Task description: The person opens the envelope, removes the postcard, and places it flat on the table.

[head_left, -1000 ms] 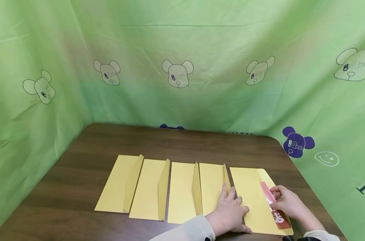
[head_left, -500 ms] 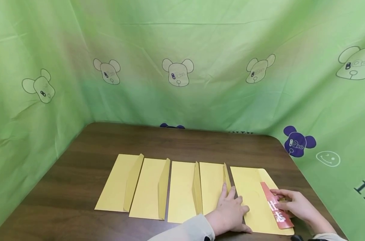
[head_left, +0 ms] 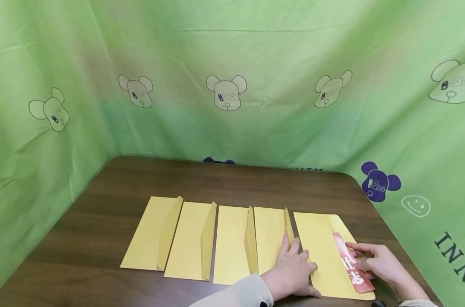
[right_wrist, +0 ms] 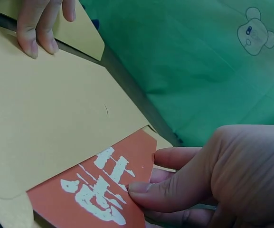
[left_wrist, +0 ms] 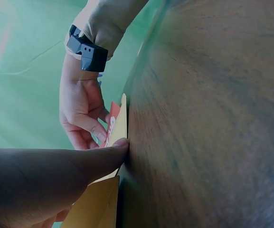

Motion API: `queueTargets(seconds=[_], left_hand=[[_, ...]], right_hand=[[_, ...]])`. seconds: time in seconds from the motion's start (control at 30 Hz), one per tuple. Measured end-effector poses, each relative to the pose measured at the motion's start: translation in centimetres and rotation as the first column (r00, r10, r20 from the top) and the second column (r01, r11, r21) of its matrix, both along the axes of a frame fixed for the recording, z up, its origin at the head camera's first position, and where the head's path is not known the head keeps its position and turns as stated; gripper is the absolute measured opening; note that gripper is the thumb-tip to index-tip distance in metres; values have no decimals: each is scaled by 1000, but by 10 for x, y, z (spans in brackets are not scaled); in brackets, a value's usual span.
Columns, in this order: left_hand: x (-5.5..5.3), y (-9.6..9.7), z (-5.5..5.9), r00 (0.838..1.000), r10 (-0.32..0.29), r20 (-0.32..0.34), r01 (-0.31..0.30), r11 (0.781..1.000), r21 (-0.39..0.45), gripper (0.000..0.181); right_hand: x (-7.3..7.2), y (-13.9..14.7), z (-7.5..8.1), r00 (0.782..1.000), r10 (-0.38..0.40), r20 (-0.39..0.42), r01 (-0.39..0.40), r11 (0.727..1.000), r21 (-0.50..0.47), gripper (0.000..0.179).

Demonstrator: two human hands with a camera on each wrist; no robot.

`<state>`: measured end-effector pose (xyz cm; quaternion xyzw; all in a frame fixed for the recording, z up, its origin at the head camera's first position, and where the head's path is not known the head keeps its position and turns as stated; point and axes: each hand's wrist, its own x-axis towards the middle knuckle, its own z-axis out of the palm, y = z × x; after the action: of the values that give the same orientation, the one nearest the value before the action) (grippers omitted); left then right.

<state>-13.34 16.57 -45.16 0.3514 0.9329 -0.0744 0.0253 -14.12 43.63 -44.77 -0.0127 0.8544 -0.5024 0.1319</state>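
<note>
At the right of the table, my right hand [head_left: 386, 264] pinches a red card [head_left: 346, 261] with white characters between thumb and fingers. In the right wrist view the card's far edge runs in under the edge of a yellow envelope [right_wrist: 65, 109], whose flap lies spread open. My left hand [head_left: 294, 270] lies palm down with fingers spread. Its thumb and some fingertips press that envelope's left side, while other fingers reach over the neighbouring yellow envelope [head_left: 268, 234]. In the left wrist view, the left thumb [left_wrist: 113, 152] rests at the envelope's near edge.
Several yellow envelopes stand in a row to the left, among them the leftmost envelope [head_left: 144, 238], with flaps partly raised on their right sides. They lie on a dark wooden table [head_left: 232, 181]. A green curtain [head_left: 232, 51] with bear prints encloses the table at back and sides.
My right hand has shifted slightly right and toward me, and the red card has tilted, so more of its white characters show. The left hand and the envelopes have stayed put.
</note>
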Motion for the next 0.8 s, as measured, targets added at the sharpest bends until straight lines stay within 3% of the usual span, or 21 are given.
queueTargets(seconds=[0.4, 0.63, 0.8], left_hand=[[2, 3, -1, 1000, -11, 2, 11, 1000, -16, 61], [2, 4, 0, 1000, -6, 16, 6, 1000, -15, 62], [0, 3, -1, 1000, -7, 8, 7, 1000, -6, 61]], right_hand=[[5, -2, -1, 995, -96, -10, 96, 995, 32, 43], [5, 3, 2, 986, -164, -7, 164, 980, 115, 49], [7, 7, 1, 983, -185, -1, 185, 979, 88, 48]])
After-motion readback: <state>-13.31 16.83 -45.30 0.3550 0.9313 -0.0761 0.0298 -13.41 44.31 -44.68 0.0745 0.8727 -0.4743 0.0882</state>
